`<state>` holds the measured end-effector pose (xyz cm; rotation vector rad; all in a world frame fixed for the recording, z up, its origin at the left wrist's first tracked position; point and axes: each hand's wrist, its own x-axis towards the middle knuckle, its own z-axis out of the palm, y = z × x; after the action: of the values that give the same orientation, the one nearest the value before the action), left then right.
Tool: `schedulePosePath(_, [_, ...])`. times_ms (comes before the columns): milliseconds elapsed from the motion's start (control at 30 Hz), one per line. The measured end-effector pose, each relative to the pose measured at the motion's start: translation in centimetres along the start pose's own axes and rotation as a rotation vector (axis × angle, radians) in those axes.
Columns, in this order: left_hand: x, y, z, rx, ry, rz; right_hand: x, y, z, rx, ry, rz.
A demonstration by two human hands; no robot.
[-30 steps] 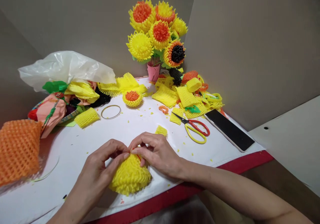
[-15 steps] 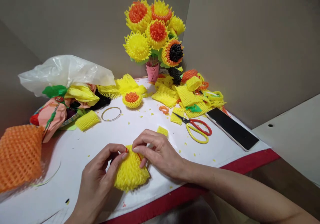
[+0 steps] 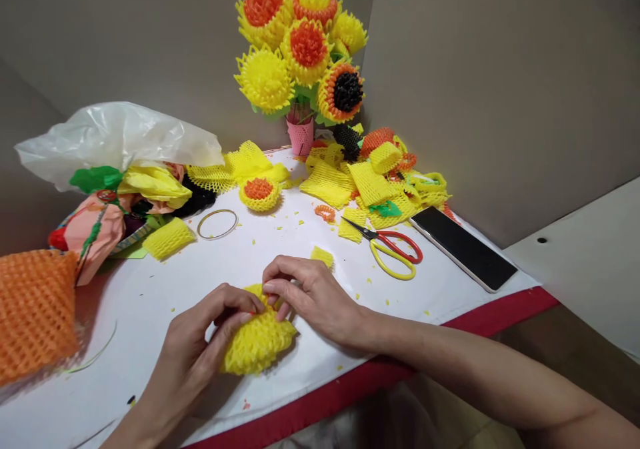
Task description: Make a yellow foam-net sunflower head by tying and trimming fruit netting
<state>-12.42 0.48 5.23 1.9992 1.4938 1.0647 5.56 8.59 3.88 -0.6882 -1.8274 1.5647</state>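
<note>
A puffy bundle of yellow foam fruit netting (image 3: pixel 260 347) lies near the table's front edge, between my two hands. My left hand (image 3: pixel 215 322) pinches at its upper left side, with a speck of red string showing at the thumb tip. My right hand (image 3: pixel 305 295) is closed at the bundle's top, thumb and forefinger pressed together on what looks like the same thin string, mostly hidden by the fingers. Just beyond my right hand is a small yellow netting piece (image 3: pixel 322 257).
Scissors (image 3: pixel 393 249) and a phone (image 3: pixel 463 249) lie to the right. Behind stand foam flowers (image 3: pixel 306 45) in a pink pot (image 3: pixel 301 137), beside netting scraps (image 3: pixel 373 185). A wire ring (image 3: pixel 217 224), plastic bag (image 3: pixel 120 139) and orange netting (image 3: pixel 37 315) are at left.
My hands have drawn slightly closer together at the netting's top, and the red string shows less. The bundle looks flatter and tilted. The whole view has shifted a little.
</note>
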Motion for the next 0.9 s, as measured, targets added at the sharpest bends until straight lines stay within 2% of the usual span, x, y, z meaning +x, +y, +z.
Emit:
schedulePosePath(100, [0.3,-0.5,-0.5,0.070,0.011,-0.055,0.2,0.0,-0.2,-0.053,0.057,-0.031])
schedulePosePath(267, [0.1,-1.2,-1.1,0.093,0.040,-0.119,0.6,1.2,0.2,0.459,0.055,0.085])
schedulePosePath(333, [0.0,-1.2,-1.1,0.063,0.049,-0.140,0.7,1.5,0.5,0.551,0.043,0.098])
schedulePosePath(500, [-0.6,-1.3,-0.8,-0.094,0.052,-0.256,0.9,0.9,0.4,0.308,-0.070,0.037])
schedulePosePath(567, [-1.0,-1.4,-0.8,-0.242,0.092,-0.395,1.0,0.5,0.1,0.171,-0.126,0.005])
schedulePosePath(733, [-2.1,-1.8,-0.9,-0.631,0.280,-0.726,1.1,0.5,-0.4,-0.112,-0.186,-0.137])
schedulePosePath(833, [-2.3,-2.0,-1.1,-0.710,0.276,-0.789,1.1,0.8,-0.4,-0.168,-0.232,-0.198])
schedulePosePath(900, [-2.3,-2.2,-1.2,-0.734,0.224,-0.791,1.1,1.0,-0.4,-0.186,-0.252,-0.204])
